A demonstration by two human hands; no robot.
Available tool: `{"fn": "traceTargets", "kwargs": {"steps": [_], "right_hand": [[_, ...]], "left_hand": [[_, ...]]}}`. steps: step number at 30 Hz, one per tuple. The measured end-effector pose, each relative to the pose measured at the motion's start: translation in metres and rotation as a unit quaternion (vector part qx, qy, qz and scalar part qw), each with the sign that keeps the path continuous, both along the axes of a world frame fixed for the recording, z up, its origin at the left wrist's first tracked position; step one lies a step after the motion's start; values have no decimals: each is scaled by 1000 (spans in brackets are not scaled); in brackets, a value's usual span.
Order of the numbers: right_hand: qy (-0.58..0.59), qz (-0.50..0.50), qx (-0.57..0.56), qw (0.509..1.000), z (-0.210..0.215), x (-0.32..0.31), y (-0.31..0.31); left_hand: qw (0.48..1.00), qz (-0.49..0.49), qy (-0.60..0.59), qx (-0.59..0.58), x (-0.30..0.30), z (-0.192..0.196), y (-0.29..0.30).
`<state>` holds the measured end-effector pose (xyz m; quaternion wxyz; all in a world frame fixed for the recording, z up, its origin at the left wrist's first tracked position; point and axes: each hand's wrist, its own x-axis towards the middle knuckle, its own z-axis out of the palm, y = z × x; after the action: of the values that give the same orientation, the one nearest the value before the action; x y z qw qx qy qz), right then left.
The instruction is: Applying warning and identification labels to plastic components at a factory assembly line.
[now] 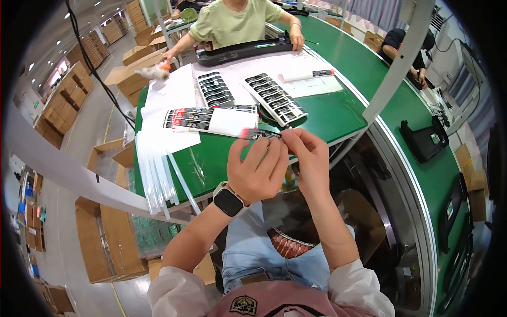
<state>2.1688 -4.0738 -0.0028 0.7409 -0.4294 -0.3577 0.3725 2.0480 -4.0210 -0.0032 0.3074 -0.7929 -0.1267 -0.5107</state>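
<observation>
Both my hands meet above the near edge of the green table. My left hand (257,168), with a watch (228,202) on its wrist, has its fingers curled round a small flat package with red, black and clear parts (259,133). At that package's right end, my right hand (307,156) pinches with thumb and forefinger. Just beyond lies a row of black, red and white printed cards (190,119). Two racks, the left one (215,89) and the right one (274,99), hold several slim black-and-white pieces each. What my fingertips cover is hidden.
Long translucent sticks (153,177) overhang the table's left front corner. Across the table (322,124), a person in a green shirt (235,24) steadies a long black housing (245,52) and grips a whitish tool with an orange part (154,71). Cardboard boxes (108,238) stand at left.
</observation>
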Motion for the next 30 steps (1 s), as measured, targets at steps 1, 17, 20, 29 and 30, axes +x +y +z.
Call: {"fn": "traceTargets", "kwargs": {"steps": [1,17,20,29,30], "right_hand": [[-8,-5,-19,1000,0,5,-7],[82,-34,-55,995,-11,32,-55],[59,-54,-69,994,-11,34,-58],[-41,-157,-37,986,-29,52,-73],[-132,-226,-25,965,-31,59,-79]], "left_hand": [[1000,-3,-1,1,4,-1,-4],[999,-41,26,-3,42,-15,-38],[998,-50,27,-7,44,-17,-40],[994,-88,48,-34,54,-21,-47],[990,-107,43,-80,53,-21,-51]]}}
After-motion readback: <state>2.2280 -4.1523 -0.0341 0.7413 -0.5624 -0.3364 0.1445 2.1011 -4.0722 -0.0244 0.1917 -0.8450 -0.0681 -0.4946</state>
